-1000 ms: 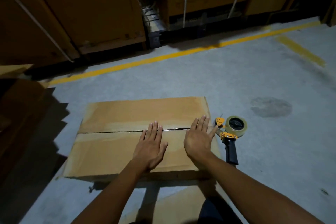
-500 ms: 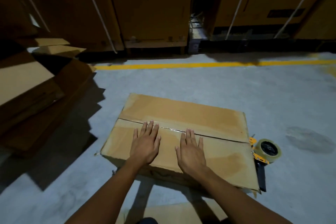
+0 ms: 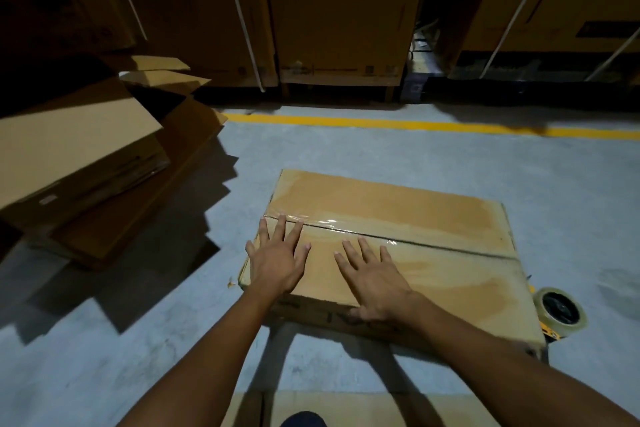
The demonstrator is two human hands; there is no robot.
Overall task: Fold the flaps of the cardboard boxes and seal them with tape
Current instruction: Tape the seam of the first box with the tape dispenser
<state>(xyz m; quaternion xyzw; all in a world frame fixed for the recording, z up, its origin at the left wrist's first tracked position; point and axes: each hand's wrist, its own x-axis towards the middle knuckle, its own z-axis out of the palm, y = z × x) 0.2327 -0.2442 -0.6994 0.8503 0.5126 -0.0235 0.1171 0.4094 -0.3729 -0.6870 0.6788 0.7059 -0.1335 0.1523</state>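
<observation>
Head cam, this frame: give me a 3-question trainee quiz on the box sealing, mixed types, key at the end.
1. True or false: the box has its top flaps folded shut, with shiny clear tape on the seam.
2. Where is the tape dispenser? A) on top of the box B) on the floor at the box's right C) on the yellow line
3. Short answer: how do the left hand and right hand lie?

Key: 1 true. 2 B. 3 Both flat on the near flap, fingers spread, holding nothing.
</observation>
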